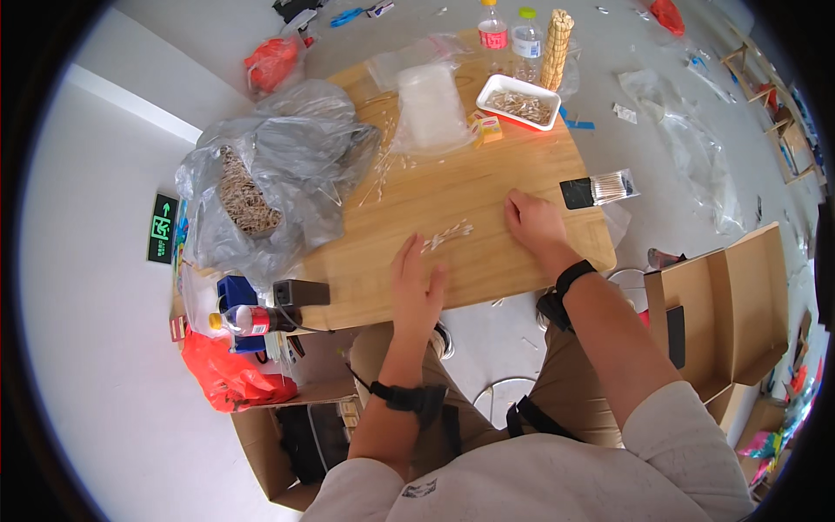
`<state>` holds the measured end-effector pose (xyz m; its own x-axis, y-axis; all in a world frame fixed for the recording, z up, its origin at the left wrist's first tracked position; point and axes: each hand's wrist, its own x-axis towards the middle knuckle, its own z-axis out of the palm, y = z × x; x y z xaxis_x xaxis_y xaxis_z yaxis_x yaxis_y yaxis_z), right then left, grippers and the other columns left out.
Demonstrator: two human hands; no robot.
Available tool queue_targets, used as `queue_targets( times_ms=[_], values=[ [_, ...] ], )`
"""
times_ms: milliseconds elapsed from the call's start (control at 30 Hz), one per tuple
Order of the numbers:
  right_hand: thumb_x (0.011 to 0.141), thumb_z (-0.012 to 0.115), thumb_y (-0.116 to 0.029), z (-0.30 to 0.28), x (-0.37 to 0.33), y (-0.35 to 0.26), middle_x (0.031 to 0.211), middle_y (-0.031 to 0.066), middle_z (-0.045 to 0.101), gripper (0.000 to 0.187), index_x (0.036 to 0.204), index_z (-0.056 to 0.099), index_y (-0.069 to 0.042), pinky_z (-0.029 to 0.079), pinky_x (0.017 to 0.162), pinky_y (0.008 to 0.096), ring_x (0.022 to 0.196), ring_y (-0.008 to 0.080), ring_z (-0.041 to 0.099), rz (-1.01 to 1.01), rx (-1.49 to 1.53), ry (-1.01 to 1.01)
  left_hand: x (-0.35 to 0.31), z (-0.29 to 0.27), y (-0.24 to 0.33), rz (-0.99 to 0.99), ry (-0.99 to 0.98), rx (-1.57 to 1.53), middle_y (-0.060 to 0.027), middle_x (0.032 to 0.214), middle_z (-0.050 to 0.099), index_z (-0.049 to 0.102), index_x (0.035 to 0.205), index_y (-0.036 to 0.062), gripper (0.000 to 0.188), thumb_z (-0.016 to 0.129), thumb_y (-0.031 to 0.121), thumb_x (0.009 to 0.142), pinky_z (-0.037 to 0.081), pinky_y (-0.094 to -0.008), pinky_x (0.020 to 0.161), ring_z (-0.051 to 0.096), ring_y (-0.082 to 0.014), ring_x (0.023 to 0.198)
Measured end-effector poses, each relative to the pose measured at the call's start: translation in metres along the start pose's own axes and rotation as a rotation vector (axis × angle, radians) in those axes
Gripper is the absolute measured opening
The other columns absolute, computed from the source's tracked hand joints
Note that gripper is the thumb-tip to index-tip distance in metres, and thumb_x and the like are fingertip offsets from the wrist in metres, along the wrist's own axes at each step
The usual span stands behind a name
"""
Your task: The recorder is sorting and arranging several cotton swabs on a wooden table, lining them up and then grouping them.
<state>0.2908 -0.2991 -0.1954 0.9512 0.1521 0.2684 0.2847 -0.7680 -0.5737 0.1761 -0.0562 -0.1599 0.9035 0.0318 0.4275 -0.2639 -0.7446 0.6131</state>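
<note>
A small loose pile of cotton swabs [449, 235] lies on the wooden table [435, 187], between my two hands. My left hand [417, 283] rests at the pile's left end, fingers stretched forward and thumb apart; its fingertips are next to the swabs, and no object shows in it. To the right of the pile, my right hand [534, 224] lies on the tabletop with its fingers curled in; nothing sticks out of it. A clear packet of cotton swabs [612, 187] with a black end sits at the table's right edge, beyond that hand.
Grey plastic bags [300, 130] holding many thin sticks cover the table's left side. A white tray [496, 83] of small sticks, yellow boxes [487, 130], bottles [526, 43] and a tall stick bundle [557, 48] stand at the back. An open cardboard box [752, 304] is at right.
</note>
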Motion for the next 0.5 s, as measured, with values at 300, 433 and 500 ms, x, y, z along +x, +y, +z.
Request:
queue_targets(
  times_ms=[300,433,500],
  values=[
    [0.096,0.061,-0.019,0.001,-0.001,0.005,0.082,0.0148,0.071,0.010,0.094,0.062,-0.009,0.055,0.069,0.0506,0.076,0.0385,0.069,-0.026,0.008,0.008,-0.011,-0.091,0.031,-0.145,-0.281,-0.043,-0.0225,0.131,0.067,0.066,0.123,-0.0014,0.031,0.070,0.012,0.096,0.050,-0.0431,0.105,0.063,-0.0397,0.122],
    [0.095,0.061,-0.019,0.000,0.000,0.000,0.082,0.0139,0.071,0.010,0.093,0.061,-0.009,0.055,0.070,0.0499,0.077,0.0376,0.069,-0.027,0.022,0.013,-0.028,-0.120,0.075,-0.301,-0.558,-0.140,-0.0221,0.130,0.067,0.065,0.129,-0.0006,0.038,0.073,0.018,0.097,0.050,-0.0407,0.105,0.064,-0.0379,0.123],
    [0.095,0.061,-0.019,-0.001,0.000,0.002,0.083,0.0140,0.071,0.011,0.093,0.062,-0.009,0.055,0.070,0.0499,0.078,0.0376,0.069,-0.012,0.015,0.003,-0.032,-0.113,0.080,-0.318,-0.651,-0.203,-0.0223,0.131,0.066,0.063,0.132,-0.0004,0.042,0.073,0.020,0.097,0.049,-0.0403,0.105,0.063,-0.0376,0.124]
  ],
)
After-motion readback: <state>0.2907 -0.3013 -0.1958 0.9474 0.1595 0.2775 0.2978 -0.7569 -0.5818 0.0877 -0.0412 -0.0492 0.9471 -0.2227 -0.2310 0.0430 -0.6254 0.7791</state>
